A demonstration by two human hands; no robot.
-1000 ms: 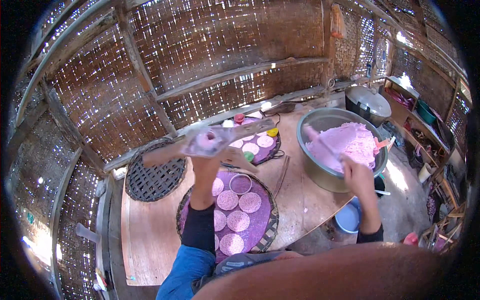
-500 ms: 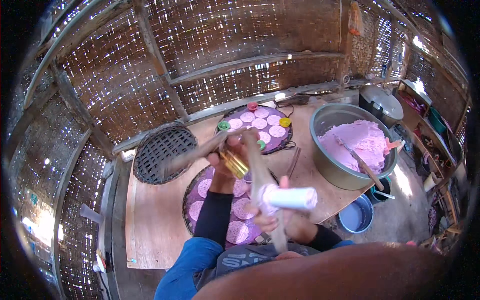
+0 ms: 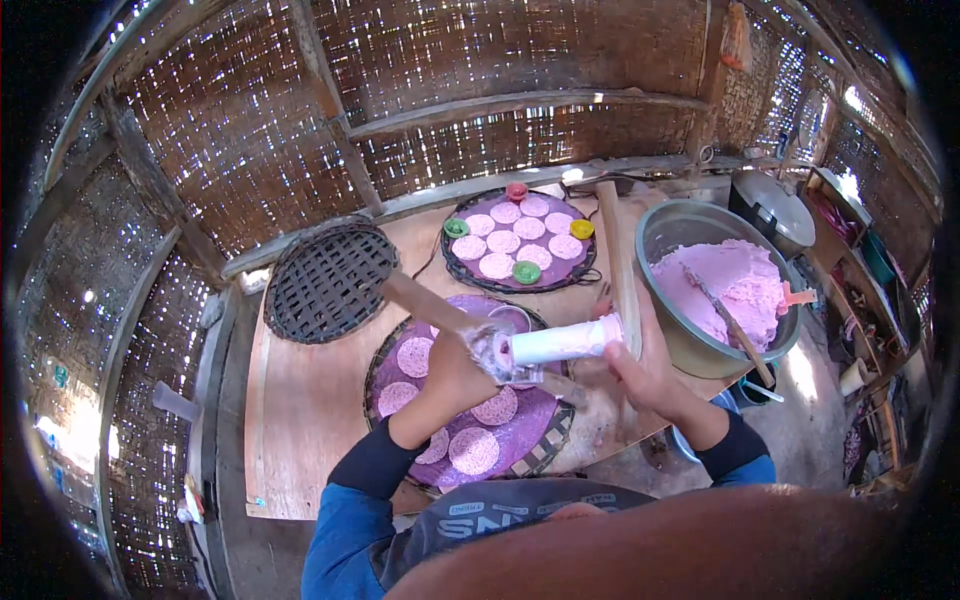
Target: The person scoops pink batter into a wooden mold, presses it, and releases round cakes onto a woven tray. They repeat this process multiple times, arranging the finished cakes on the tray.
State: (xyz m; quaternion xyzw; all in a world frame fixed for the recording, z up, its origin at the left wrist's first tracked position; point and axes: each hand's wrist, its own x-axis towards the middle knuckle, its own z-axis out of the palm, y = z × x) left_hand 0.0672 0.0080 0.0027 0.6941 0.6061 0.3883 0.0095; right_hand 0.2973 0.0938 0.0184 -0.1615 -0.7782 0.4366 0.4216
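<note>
My left hand (image 3: 455, 372) grips a wooden bar (image 3: 425, 303) with a clear sleeve smeared with pink paste (image 3: 495, 352) at its middle. My right hand (image 3: 645, 375) is closed on an upright wooden bar (image 3: 622, 265) fitted with a white cylinder (image 3: 560, 340), whose left end is at the sleeve. Both are above a woven tray (image 3: 380, 360) lined in purple, holding several pink lacy discs (image 3: 474, 450). A silver ring (image 3: 510, 315) lies on it, partly hidden. To the right, a wooden spatula (image 3: 725, 320) stands in pink dough (image 3: 700, 280) in a large basin (image 3: 662, 222).
Another tray (image 3: 465, 270) with several discs and coloured cups (image 3: 528, 270) lies at the back of the board (image 3: 290, 420). An openwork tray (image 3: 330, 280) is at left. A lidded pot (image 3: 770, 208), shelves (image 3: 840, 240) and woven walls (image 3: 500, 50) surround the table.
My right hand has left the spatula in the basin and taken hold of the bar with the white cylinder. The cylinder has risen and swung level beside the sleeve in my left hand.
</note>
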